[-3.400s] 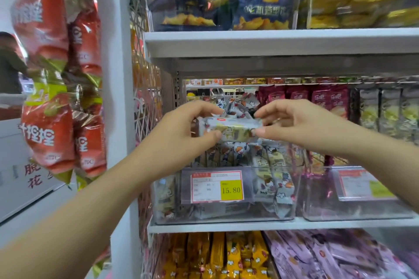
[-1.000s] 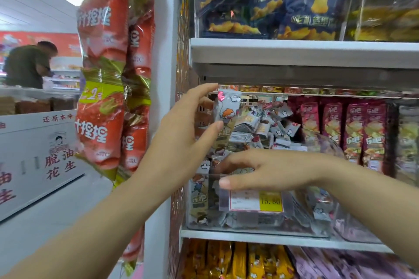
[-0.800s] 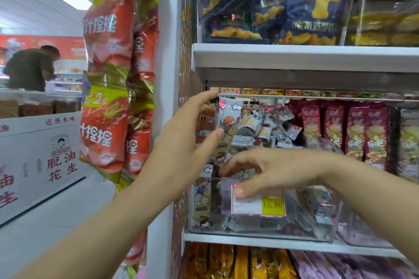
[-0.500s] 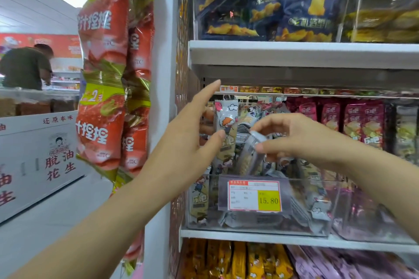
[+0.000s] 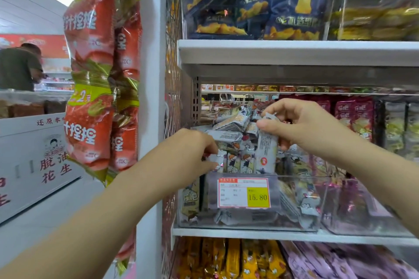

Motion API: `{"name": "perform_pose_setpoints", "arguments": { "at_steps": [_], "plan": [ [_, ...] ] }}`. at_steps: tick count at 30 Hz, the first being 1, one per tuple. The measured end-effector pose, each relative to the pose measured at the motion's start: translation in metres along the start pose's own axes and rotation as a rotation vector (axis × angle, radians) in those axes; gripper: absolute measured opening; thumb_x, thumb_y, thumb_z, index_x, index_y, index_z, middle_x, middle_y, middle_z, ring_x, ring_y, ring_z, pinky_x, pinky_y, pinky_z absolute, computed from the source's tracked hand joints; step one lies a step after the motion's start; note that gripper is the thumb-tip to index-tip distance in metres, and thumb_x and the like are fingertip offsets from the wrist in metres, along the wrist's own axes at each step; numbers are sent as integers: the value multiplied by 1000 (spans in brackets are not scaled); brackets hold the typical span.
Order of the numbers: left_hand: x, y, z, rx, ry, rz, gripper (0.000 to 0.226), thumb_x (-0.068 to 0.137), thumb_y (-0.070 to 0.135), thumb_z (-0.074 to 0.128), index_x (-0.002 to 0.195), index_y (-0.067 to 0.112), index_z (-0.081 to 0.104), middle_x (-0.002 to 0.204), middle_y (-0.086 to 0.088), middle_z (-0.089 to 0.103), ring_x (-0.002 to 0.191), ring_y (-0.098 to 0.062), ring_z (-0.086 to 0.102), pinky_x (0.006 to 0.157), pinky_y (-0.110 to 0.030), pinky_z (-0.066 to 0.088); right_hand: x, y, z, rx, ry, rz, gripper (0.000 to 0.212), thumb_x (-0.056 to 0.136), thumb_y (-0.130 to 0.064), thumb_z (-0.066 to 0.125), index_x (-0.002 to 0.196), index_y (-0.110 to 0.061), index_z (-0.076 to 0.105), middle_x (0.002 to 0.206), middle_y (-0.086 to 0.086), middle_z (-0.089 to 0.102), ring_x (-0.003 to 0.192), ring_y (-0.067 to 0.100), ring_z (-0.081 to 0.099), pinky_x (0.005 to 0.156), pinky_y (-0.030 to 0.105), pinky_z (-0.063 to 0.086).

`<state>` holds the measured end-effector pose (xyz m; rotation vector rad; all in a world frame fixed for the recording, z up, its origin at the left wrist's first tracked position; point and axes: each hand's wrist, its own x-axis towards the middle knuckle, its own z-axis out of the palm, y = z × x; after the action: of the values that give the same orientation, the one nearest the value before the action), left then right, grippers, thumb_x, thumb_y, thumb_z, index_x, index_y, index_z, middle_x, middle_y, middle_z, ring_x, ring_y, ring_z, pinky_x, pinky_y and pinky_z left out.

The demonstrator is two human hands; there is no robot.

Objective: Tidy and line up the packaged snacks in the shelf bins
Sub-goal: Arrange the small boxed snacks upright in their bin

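Note:
A clear plastic bin (image 5: 301,222) on the middle shelf holds several small grey snack packets with cartoon figures. My right hand (image 5: 303,124) pinches the top of one grey packet (image 5: 265,154) and holds it upright over the bin. My left hand (image 5: 192,152) is at the bin's left side, its fingers curled on the top of an upright packet (image 5: 217,161) in the front row. More loose packets (image 5: 229,120) lie piled at the back of the bin. A price tag (image 5: 244,192) reading 15.80 hangs on the bin's front.
A second clear bin (image 5: 362,210) with purple packets stands to the right. Dark blue snack bags (image 5: 294,2) fill the shelf above. Yellow and purple packets lie on the shelf below. Red bags (image 5: 90,75) hang on the left post. A person (image 5: 18,68) stands far left.
My left hand dropped from the tall upright packet to the front row at the bin's left. My right hand lifted from the bin front and now holds a grey packet upright.

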<state>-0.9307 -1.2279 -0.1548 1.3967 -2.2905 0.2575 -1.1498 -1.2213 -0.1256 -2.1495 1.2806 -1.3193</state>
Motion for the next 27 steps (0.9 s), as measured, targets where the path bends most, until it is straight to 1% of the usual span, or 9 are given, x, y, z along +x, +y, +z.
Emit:
{"name": "perform_pose_setpoints", "arguments": {
  "at_steps": [4,8,11,14,17,19,22,25,27],
  "plan": [
    [4,3,-1,82,-26,-17,30,89,26,64,118,29,57,108,7,60,97,-10,52,88,-34,49,0,3,2,-45,34,47,36,74,-42,74,85,-13,55,49,-10,59,40,5,53,39,10,36],
    [3,4,1,86,3,-26,27,89,21,63,109,29,47,100,5,56,93,-15,53,82,-39,50,3,4,5,-11,60,78,38,76,-41,72,87,-13,48,43,-10,54,37,10,44,43,18,39],
    [2,3,1,82,25,-7,30,86,16,63,83,30,37,88,7,53,83,-16,52,77,-40,50,3,2,7,126,24,118,39,76,-42,71,98,-18,50,54,-7,57,40,11,41,43,23,37],
    [3,2,-1,98,-2,11,28,83,10,61,70,30,45,86,10,53,84,-12,51,80,-37,50,3,-5,6,330,-115,202,44,66,-45,70,96,-16,56,68,0,54,43,11,46,46,22,44],
    [5,0,-2,91,-47,24,11,84,16,66,82,26,62,94,8,57,90,-12,53,84,-37,49,2,-8,4,455,-314,267,41,63,-28,73,99,-11,60,82,12,56,52,12,53,57,23,54],
    [6,-2,-2,92,-77,31,9,87,20,65,94,25,69,103,7,58,96,-12,55,88,-36,48,2,-9,5,494,-361,262,41,64,-18,71,103,-9,60,80,10,64,54,12,57,60,23,55],
    [6,-3,-2,97,-96,49,19,91,16,59,102,25,72,111,4,59,103,-14,57,92,-35,47,2,-12,8,431,-282,195,38,67,-25,70,101,-10,61,74,3,69,55,12,59,60,23,54],
    [5,-4,0,97,-77,58,21,93,16,56,105,24,72,113,3,58,105,-16,56,94,-35,45,5,-11,11,288,-108,85,43,64,-39,72,95,-11,62,78,4,73,69,17,65,71,30,55],
    [4,-5,1,83,-67,53,23,95,17,54,108,25,70,115,5,56,106,-14,54,95,-33,44,6,-10,12,371,-36,60,33,70,-29,73,93,-11,59,81,6,73,76,21,69,74,34,58]
  ]
}}
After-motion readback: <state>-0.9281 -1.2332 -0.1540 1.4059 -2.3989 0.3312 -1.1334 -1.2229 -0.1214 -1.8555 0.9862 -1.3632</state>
